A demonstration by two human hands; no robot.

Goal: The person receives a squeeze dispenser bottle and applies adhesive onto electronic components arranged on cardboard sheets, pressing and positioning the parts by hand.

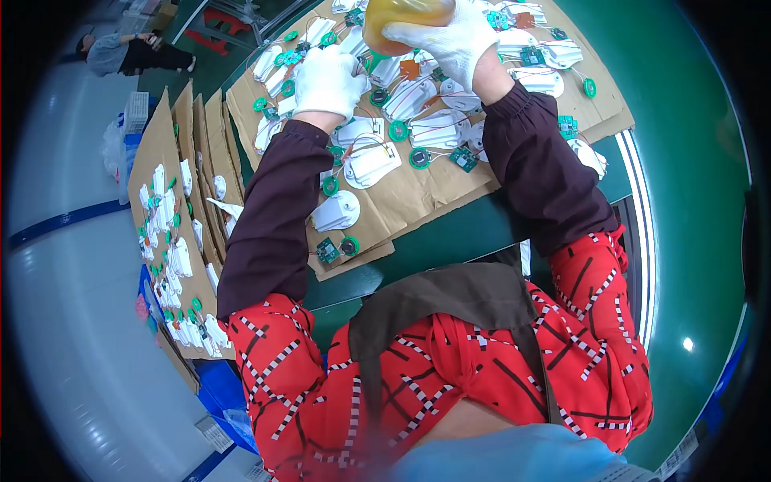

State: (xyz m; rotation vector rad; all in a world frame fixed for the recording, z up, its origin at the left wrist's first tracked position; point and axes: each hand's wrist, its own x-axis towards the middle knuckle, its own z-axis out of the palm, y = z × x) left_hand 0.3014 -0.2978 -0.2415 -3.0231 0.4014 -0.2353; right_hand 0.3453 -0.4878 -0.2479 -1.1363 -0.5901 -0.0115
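Note:
My right hand (454, 44), in a white glove, is wrapped round a yellowish translucent bottle (401, 20) at the top of the view. My left hand (328, 80), also gloved, is closed low over the white parts to the left of it; whatever its fingers hold is hidden. Under both hands lies a brown cardboard sheet (434, 189) bearing several white plastic housings (372, 165), wired to green circuit boards (463, 158) and round green-rimmed pieces (419, 157). An orange square (409, 69) shows between the hands.
Upright cardboard sheets (152, 161) with similar parts stand at the left. The green table (683, 161) extends to the right. A person (128, 55) is at the upper left, near a red stand (217, 32). Blue bins (221, 387) are at the lower left.

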